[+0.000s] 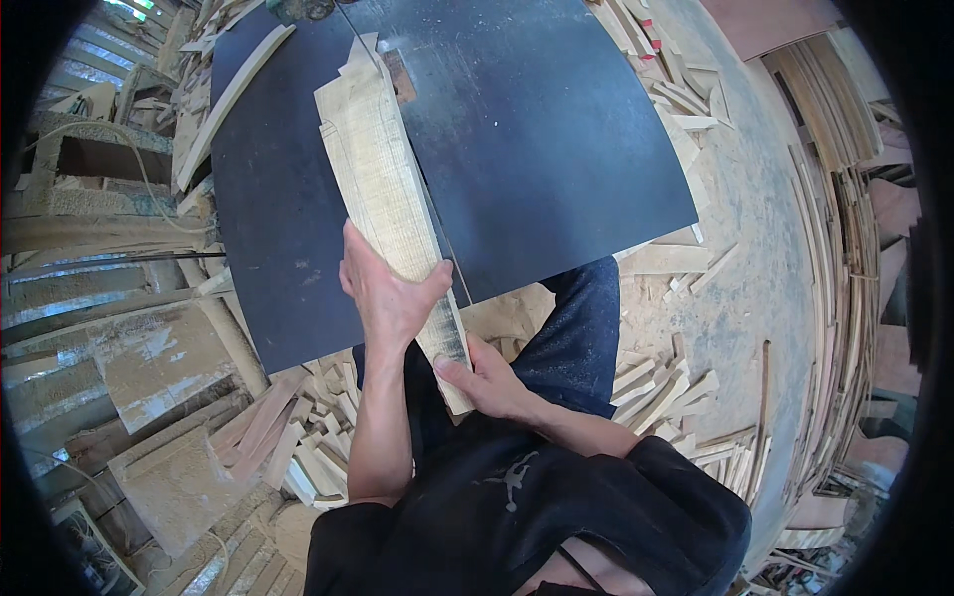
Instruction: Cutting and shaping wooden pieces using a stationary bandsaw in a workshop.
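A long, pale wooden board (376, 169) lies across a dark, flat machine table (556, 149), its near end sticking out past the table's front edge toward my body. My left hand (386, 293) is wrapped over the board from its left side, with the thumb across the top face. Nearer to me, my right hand (487, 379) grips the overhanging end from the right, thumb on top. The board's far end is stepped and lies by a thin blade-like strip (360, 35) and a small insert (400, 77) in the table. A narrow slot runs along the board's right edge.
A curved wooden strip (238, 104) rests along the table's left side. Offcuts (661, 392) lie heaped on the dusty floor at the right, with more cut pieces (323, 442) below the table at the left. Long boards (830, 109) are stacked at the far right.
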A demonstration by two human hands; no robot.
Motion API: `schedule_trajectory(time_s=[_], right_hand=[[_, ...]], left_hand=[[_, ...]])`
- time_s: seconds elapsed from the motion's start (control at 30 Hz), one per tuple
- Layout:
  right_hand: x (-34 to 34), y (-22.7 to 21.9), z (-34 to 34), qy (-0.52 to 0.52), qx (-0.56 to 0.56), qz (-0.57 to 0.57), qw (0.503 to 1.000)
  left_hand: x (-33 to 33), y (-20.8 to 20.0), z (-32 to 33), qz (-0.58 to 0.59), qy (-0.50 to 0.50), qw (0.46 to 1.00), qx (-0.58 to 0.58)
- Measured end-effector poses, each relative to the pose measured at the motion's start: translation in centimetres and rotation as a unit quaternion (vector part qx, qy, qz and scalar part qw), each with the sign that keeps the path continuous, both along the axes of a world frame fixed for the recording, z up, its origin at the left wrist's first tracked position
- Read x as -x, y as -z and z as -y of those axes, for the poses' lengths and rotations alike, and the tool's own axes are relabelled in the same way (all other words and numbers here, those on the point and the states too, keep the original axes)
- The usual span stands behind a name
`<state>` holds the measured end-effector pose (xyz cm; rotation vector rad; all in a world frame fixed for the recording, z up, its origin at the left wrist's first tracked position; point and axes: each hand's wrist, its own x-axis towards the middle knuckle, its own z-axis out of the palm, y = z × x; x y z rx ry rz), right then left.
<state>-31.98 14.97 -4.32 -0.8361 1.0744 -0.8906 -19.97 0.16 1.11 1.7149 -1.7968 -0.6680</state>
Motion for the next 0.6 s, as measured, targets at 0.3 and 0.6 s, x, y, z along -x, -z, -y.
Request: schedule_trajectory(time_s=[0.3,0.6], right_hand=[[0.1,-0.4,0.9,-0.008,-0.005,0.032,0.999],[0.3,0.4,1.5,-0.007,0.003,0.020,1.000]], left_hand=[[-0.1,0.2,0.7,0.004,-0.003,1.000,-0.002],[-0.1,0.6,1.2,0.007,-0.010,1.000,-0.022]])
